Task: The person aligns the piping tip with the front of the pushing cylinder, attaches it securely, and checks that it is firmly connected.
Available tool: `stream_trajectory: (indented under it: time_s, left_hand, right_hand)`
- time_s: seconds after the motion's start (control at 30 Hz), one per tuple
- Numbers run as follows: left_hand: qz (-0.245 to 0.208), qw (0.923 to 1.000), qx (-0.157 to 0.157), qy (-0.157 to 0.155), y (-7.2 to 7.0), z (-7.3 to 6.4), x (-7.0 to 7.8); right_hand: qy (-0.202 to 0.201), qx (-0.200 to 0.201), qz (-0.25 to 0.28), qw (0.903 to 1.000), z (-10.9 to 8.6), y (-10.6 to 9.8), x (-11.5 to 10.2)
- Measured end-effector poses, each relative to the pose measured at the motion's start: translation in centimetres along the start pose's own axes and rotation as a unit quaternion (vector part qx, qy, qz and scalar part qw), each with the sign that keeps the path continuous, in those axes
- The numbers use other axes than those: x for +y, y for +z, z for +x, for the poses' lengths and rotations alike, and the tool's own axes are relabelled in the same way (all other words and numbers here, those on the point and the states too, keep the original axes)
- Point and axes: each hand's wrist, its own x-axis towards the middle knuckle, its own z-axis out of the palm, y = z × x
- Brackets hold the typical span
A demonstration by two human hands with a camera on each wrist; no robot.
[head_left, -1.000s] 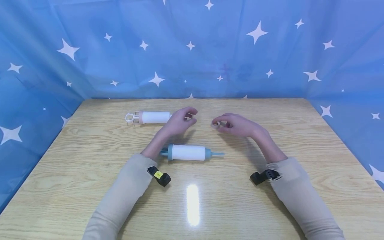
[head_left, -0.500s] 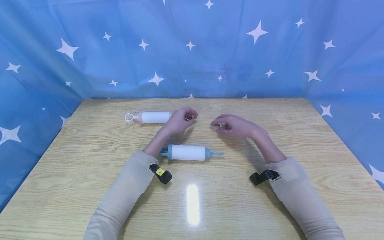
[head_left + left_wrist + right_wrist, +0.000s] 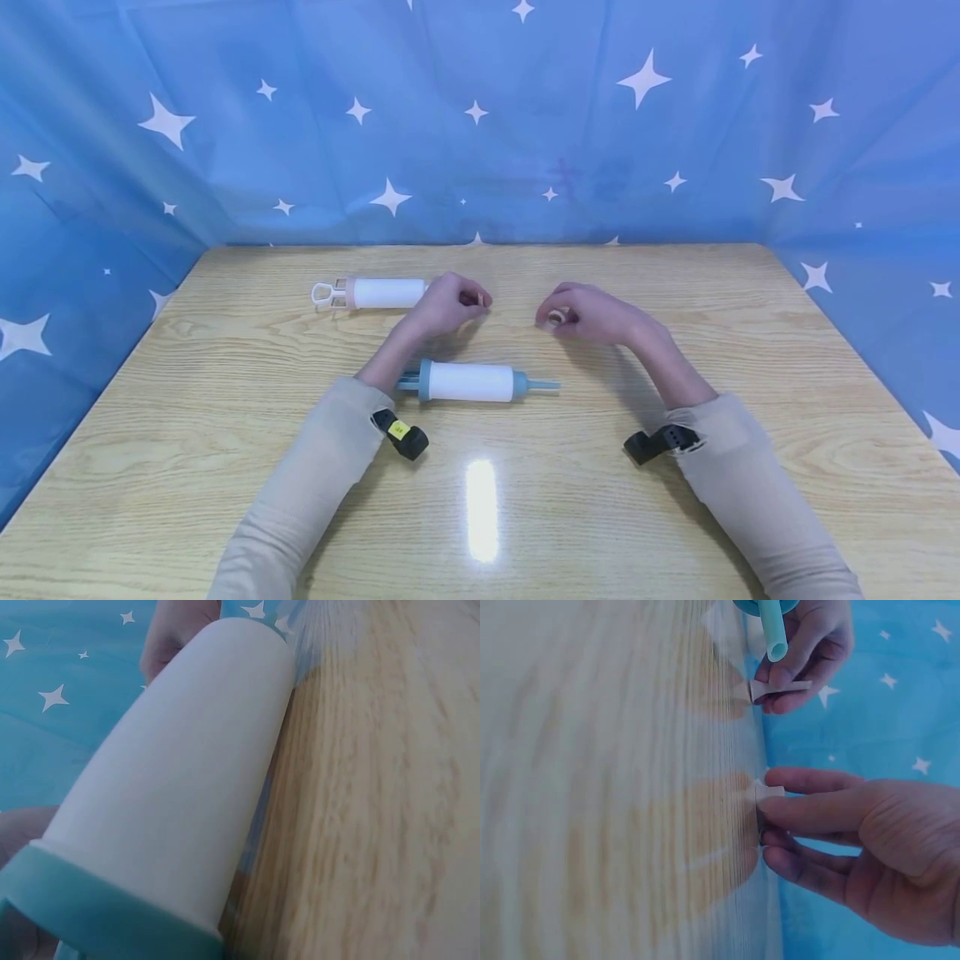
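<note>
In the head view, my left hand [image 3: 447, 303] pinches a small pale nozzle-like piece [image 3: 482, 298] between thumb and fingers. The right wrist view shows that piece [image 3: 784, 688], wide at the table end and narrower above. My right hand [image 3: 592, 315] holds another small pale piece [image 3: 556, 317], ring-shaped from above, low over the table. Behind my left hand lies a large syringe [image 3: 388, 293] with a white barrel and pink-and-white handle end; my hand hides its tip. A teal-and-white syringe [image 3: 471, 382] lies nearer, its thin tip pointing right and its handle partly behind my left wrist.
The wooden table [image 3: 555, 500] carries a bright light reflection at the front middle. A blue curtain [image 3: 480, 150] with white stars stands along the back and both sides. Black cameras [image 3: 406, 437] sit on both wrists.
My right hand has shifted slightly, and the ring-shaped piece in its fingers has turned and moved a little right. My left fingers have closed further round their piece. Both syringes lie as before.
</note>
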Motion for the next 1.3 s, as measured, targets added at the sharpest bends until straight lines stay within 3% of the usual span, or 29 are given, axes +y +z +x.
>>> stream_trajectory:
  time_s: [0.23, 0.6, 1.0, 1.3]
  left_hand:
    - [-0.001, 1.0000, -0.003, -0.003, -0.1, -0.2, 0.1]
    - [-0.048, 0.9973, 0.051, 0.019, -0.5, -1.0, 0.1]
    - [-0.053, 0.9948, 0.076, 0.044, -1.3, -2.4, 0.4]
    - [-0.051, 0.9910, 0.078, 0.097, -1.3, -3.2, 0.8]
  right_hand:
    - [0.016, -0.004, 0.005, 0.9999, -0.1, -0.1, -0.1]
    - [0.043, -0.002, 0.027, 0.9987, -0.3, -0.3, -0.3]
    - [0.045, 0.011, 0.031, 0.9985, -0.2, -0.6, -0.4]
    - [0.023, 0.031, 0.024, 0.9990, -0.2, -1.1, -1.3]
